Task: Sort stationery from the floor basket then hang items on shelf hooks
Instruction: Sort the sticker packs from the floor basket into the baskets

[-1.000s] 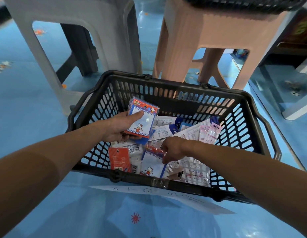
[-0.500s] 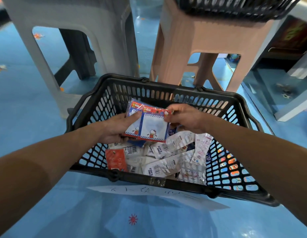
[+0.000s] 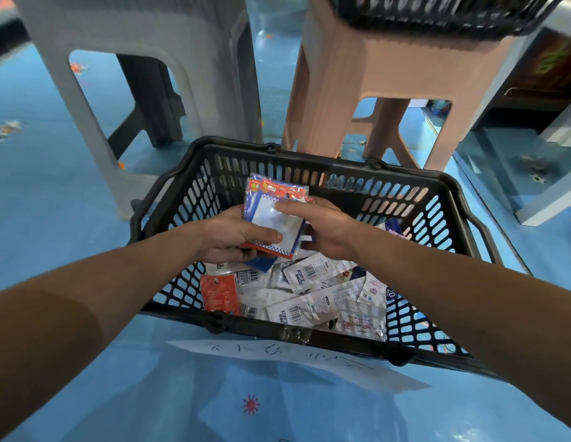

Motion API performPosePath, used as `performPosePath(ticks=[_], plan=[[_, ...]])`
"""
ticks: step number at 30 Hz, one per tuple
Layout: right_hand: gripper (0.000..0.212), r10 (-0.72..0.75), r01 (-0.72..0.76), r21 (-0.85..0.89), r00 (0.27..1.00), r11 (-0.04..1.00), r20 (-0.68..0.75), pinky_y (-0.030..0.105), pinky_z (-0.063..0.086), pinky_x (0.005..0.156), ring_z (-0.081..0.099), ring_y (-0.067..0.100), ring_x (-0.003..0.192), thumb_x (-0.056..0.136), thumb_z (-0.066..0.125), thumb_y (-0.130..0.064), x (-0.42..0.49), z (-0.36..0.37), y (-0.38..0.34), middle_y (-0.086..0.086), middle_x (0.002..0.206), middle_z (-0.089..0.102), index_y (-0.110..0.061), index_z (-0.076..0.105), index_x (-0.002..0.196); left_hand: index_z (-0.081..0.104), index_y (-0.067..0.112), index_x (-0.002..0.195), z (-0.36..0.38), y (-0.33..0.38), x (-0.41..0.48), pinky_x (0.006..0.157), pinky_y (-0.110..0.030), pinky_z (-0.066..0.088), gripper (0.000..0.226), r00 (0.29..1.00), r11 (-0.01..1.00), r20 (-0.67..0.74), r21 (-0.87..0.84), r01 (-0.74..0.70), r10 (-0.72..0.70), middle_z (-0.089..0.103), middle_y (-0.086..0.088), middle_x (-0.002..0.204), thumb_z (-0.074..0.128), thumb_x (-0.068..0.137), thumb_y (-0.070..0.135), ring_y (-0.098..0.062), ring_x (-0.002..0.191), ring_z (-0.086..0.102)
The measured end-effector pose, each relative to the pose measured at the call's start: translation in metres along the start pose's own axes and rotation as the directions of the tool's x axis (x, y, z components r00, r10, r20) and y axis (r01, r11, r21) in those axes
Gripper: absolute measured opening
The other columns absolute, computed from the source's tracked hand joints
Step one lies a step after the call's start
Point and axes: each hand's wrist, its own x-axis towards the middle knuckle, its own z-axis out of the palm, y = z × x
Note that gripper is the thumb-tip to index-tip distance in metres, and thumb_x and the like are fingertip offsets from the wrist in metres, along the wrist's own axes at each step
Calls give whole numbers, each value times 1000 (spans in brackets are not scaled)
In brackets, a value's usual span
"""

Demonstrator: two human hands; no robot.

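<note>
Left hand grips the stacked notepad packs, thumb across the front; red header print unreadable. Right hand pinches their right edge. Below both hands, in the basket: orange packet, barcoded white packets, blue packet marked "20".

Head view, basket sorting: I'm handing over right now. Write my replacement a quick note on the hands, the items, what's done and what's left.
Left hand: grips the stack of blue-and-red packets from below, thumb across its front.
Right hand: pinches the same stack at its upper right edge.
Items: the stack is held above the black floor basket, which sits in front of a grey stool and a pink stool.
Done: matching packets gathered into one stack.
Left: white barcode packets and a red packet lie loose in the basket. Nothing is hung, and no shelf hooks are in view.
</note>
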Motion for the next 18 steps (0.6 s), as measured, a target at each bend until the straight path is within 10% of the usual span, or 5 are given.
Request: performPosePath(ticks=[2,8,13,18], plan=[[31,-56,56,46,998,997,-16,31,56,65,72,21,88,81,80,-12,1,8,1,5,99,75,-15,70,110,67,16,120,2,-3,4,73,-32,50,38,1000,997,8,71,0,-1,77,-6,114,80,86,5,-23,102,72],[54,-73,68,-96,996,993,-54,37,61,73,71,27,106,79,80,2,11,-4,-1,7,115,74,-13,60,127,66,25,116,-5,3,-2,86,-31,60,36,998,909,66,416,-16,-13,75,0,112,84,85,24,-20,105,72],[48,-42,9,-199,985,980,-164,41,62,71,73,30,100,84,76,5,13,-40,-4,11,113,72,-10,56,125,54,25,118,-23,-15,9,89,-30,49,48,998,200,-50,979,40,44,59,-1,122,81,80,36,-20,107,57],[59,4,-60,-285,981,957,-193,52,63,81,74,30,96,78,82,1,17,-57,10,12,115,72,-9,54,129,48,25,134,-16,-20,21,94,-36,49,75,999,33,-42,999,42,18,48,-2,123,76,76,64,-26,115,53]])
